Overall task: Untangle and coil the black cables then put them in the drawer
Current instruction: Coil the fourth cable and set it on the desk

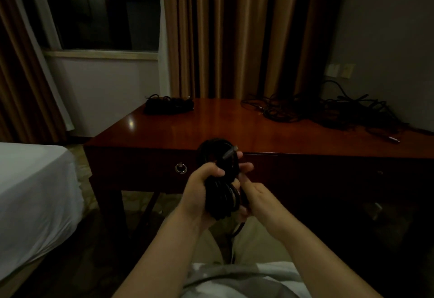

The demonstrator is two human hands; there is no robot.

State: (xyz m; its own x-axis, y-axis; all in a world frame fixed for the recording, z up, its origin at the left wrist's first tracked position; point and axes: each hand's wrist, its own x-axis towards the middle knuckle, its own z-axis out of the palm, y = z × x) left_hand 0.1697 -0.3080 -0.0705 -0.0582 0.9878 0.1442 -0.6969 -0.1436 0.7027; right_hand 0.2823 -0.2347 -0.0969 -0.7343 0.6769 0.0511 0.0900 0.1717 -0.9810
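A coiled black cable [219, 192] with a silver plug at its top is held upright in front of the desk's drawer [145, 168]. My left hand [202, 189] grips the coil's middle from the left. My right hand [256, 199] holds the same coil from the right, fingers wrapped behind it. A loose end hangs down between my legs. A tangled heap of black cables [328, 109] lies on the desk's far right. A neat bundle of black cable [168, 105] sits at the desk's back left corner. The drawer is closed.
The red-brown wooden desk [211, 121] stands against tan curtains; the drawer has a round metal ring pull [180, 168]. A bed with a white sheet [30, 199] is at the left. A window [101, 8] is behind it.
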